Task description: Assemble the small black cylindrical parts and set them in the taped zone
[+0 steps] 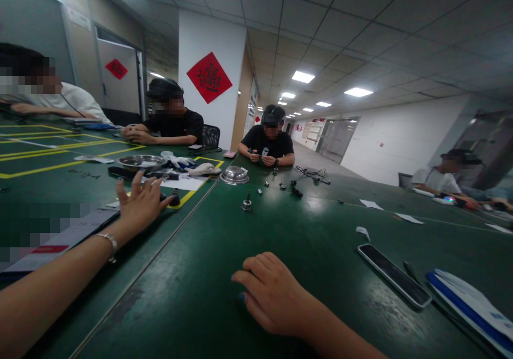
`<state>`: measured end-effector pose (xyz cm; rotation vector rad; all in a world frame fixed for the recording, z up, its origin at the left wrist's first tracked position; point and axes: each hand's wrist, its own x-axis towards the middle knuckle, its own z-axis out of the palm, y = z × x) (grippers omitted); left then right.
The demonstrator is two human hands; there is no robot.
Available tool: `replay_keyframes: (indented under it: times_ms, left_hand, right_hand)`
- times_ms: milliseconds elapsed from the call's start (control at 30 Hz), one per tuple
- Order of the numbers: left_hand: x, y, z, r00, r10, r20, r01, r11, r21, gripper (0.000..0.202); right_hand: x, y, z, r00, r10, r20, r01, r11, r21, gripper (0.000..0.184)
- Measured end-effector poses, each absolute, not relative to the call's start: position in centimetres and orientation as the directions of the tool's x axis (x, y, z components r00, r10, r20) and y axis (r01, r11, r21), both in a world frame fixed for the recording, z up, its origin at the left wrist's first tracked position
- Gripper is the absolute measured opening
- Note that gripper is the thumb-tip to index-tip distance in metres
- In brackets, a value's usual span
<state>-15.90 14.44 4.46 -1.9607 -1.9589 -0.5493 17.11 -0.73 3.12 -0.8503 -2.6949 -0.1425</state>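
Note:
My left hand (pixel 140 204) reaches over the left part of the green table, its fingers spread and nothing visible in them. A small black cylindrical part (pixel 175 197) stands right beside its thumb. Beyond the fingers lie dark objects and a white sheet of paper (pixel 187 182), partly hidden by the hand. My right hand (pixel 274 295) rests low over the table near the front, fingers loosely bent, thumb apart from the index finger, holding nothing. A small metal part with an upright shaft (pixel 247 204) stands farther back, between the hands.
A shallow metal dish (pixel 142 161), gloves (pixel 205 169) and a domed metal bowl (pixel 235 174) lie farther back. Small black parts (pixel 296 189) and cables (pixel 315 175) are beyond. At right are a phone (pixel 395 275) and a blue-white packet (pixel 476 308). Several people sit around the table.

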Motion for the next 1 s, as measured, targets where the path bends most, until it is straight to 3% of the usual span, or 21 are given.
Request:
replay_keyframes:
  times_ms: [167,333,700,900,1000]
  left_hand:
    - [-16.7,14.8,3.6,0.079,0.864,0.498,0.977,0.031,-0.209,0.041]
    - [-16.5,14.7,3.6,0.126,0.865,0.486,0.958,0.022,-0.286,0.03]
    - [-14.4,12.7,5.8,0.098,0.927,0.361,0.974,-0.015,-0.226,0.029]
    - [-11.4,11.5,5.3,0.054,0.976,0.212,0.994,-0.033,-0.104,0.029]
    - [-9.7,10.9,4.2,0.131,0.974,0.187,0.991,-0.124,-0.046,0.028]
  right_hand:
    - [17.2,-0.7,3.0,-0.787,0.52,0.332,0.56,0.828,0.031,0.029]
    - [17.2,-0.7,3.1,-0.798,0.507,0.326,0.549,0.835,0.045,0.028]
    - [17.1,-0.7,3.0,-0.801,0.503,0.323,0.548,0.835,0.058,0.025]
    - [17.1,-0.7,3.0,-0.81,0.496,0.312,0.538,0.841,0.06,0.025]
    - [17.2,-0.7,3.1,-0.811,0.5,0.304,0.541,0.839,0.063,0.025]
